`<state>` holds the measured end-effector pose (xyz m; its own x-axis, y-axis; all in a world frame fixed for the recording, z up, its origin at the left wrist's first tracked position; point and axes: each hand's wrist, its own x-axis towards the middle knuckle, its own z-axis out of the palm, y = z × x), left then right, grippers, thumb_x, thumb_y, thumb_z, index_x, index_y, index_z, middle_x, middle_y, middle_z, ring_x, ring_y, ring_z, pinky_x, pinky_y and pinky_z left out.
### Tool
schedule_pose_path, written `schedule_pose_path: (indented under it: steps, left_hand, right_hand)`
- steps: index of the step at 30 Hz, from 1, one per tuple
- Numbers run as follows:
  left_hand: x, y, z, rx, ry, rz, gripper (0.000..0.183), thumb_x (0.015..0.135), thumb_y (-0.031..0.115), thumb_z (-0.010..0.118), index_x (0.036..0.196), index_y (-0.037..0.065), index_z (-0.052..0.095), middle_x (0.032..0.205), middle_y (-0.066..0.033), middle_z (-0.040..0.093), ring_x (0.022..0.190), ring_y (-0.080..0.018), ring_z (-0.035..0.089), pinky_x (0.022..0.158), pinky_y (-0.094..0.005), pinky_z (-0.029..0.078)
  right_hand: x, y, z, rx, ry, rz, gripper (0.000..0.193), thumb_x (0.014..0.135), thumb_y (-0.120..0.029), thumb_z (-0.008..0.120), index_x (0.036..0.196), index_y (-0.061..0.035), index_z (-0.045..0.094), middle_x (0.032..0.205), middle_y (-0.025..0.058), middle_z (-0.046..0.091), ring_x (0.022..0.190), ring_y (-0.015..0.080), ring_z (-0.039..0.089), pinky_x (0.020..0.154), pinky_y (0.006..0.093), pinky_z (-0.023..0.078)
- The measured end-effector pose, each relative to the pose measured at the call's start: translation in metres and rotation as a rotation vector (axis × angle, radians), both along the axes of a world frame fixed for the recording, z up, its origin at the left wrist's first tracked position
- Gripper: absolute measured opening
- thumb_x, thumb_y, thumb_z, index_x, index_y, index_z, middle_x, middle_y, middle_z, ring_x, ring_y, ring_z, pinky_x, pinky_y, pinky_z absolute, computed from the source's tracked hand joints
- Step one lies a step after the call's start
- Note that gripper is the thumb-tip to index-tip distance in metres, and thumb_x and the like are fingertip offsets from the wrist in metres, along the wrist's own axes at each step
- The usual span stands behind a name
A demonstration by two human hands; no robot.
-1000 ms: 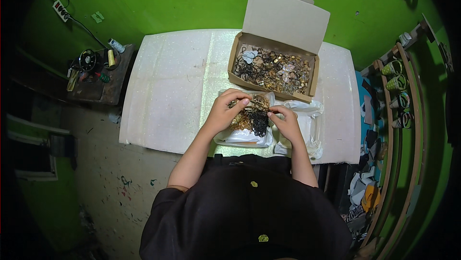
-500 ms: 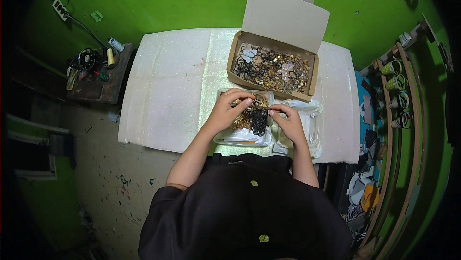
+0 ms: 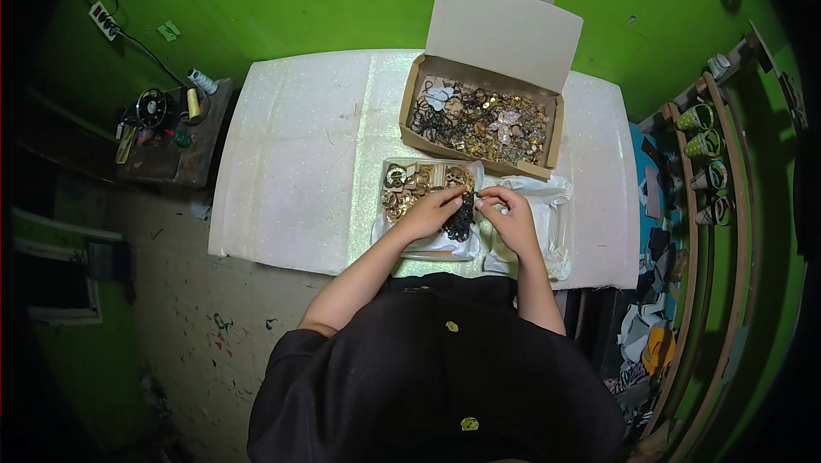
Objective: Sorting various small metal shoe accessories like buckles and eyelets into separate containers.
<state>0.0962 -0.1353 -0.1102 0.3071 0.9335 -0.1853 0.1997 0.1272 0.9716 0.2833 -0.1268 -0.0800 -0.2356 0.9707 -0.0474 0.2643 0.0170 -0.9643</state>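
Note:
A shallow white-lined box [image 3: 416, 253] holds gold-coloured buckle-like pieces [image 3: 400, 204] at its left and a heap of small black pieces [image 3: 459, 227] at its right. My left hand [image 3: 433, 213] reaches across this box, fingers pressed together at the top of the black heap; whatever its fingertips pinch is too small to make out. Facing it, my right hand [image 3: 511, 217] is closed in a pinch at the box's right edge. Something small and dark shows at those fingertips, its kind unclear. The fingertips of both hands are close together.
Behind stands an open cardboard box [image 3: 469, 155] full of mixed gold and black small parts. A second white-lined tray [image 3: 556, 241] lies at the right, partly under my right hand. Thread spools [image 3: 194, 104] sit on a small side table; sandals [image 3: 703, 143] hang on a wooden rack.
My left hand has drawn down toward me from the top of the box, uncovering the gold pieces there. The right hand stays almost in place, still pinching.

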Motion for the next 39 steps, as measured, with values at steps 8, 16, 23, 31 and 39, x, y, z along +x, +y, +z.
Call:
schedule_pose_path:
  steps: [8,16,23,31,39]
  left_hand:
    - [-0.013,0.002,-0.008,-0.028,-0.019,0.035,0.043,0.093,0.016,0.05,0.132,0.002,0.042,0.128,-0.0133,0.051,0.118,-0.0182,0.047,0.099,-0.0296,0.035]
    - [-0.016,0.003,-0.004,0.067,-0.053,0.142,0.037,0.09,0.015,0.052,0.126,0.005,0.05,0.11,-0.0138,0.06,0.102,-0.0201,0.056,0.09,-0.0291,0.041]
    - [-0.011,0.009,0.021,0.418,0.283,0.141,0.036,0.088,0.012,0.049,0.124,0.008,0.052,0.121,-0.0133,0.054,0.115,-0.0307,0.049,0.099,-0.0367,0.035]
    - [-0.017,0.031,0.007,0.536,0.83,0.082,0.045,0.086,0.016,0.052,0.13,0.02,0.046,0.139,-0.0087,0.036,0.133,-0.0258,0.03,0.102,-0.062,0.018]
    - [-0.024,0.026,-0.003,0.534,0.791,0.03,0.035,0.084,0.015,0.054,0.118,0.019,0.058,0.138,-0.0054,0.037,0.132,-0.0232,0.032,0.102,-0.0626,0.019]
  right_hand:
    - [-0.002,-0.004,0.003,-0.056,-0.233,0.039,0.018,0.079,-0.023,0.062,0.092,-0.0109,0.068,0.076,-0.0005,0.067,0.077,0.0148,0.062,0.097,0.0419,0.019]
    - [-0.001,-0.005,0.007,-0.048,-0.421,0.093,0.019,0.079,-0.022,0.062,0.093,-0.0113,0.067,0.079,0.0008,0.067,0.081,0.0172,0.062,0.098,0.046,0.017]
    - [0.001,0.003,0.004,-0.005,-0.354,0.039,0.019,0.079,-0.023,0.062,0.093,-0.0115,0.066,0.079,0.0004,0.066,0.082,0.0181,0.062,0.098,0.0473,0.016]
    - [-0.012,0.057,0.015,0.258,-0.448,0.019,0.018,0.08,-0.023,0.06,0.094,-0.0137,0.066,0.095,0.003,0.066,0.097,0.0201,0.058,0.097,0.0474,0.018]
    - [-0.053,0.15,-0.02,0.288,-0.712,0.193,0.017,0.08,-0.017,0.058,0.094,-0.017,0.067,0.096,0.004,0.064,0.1,0.0256,0.055,0.095,0.0602,0.021]
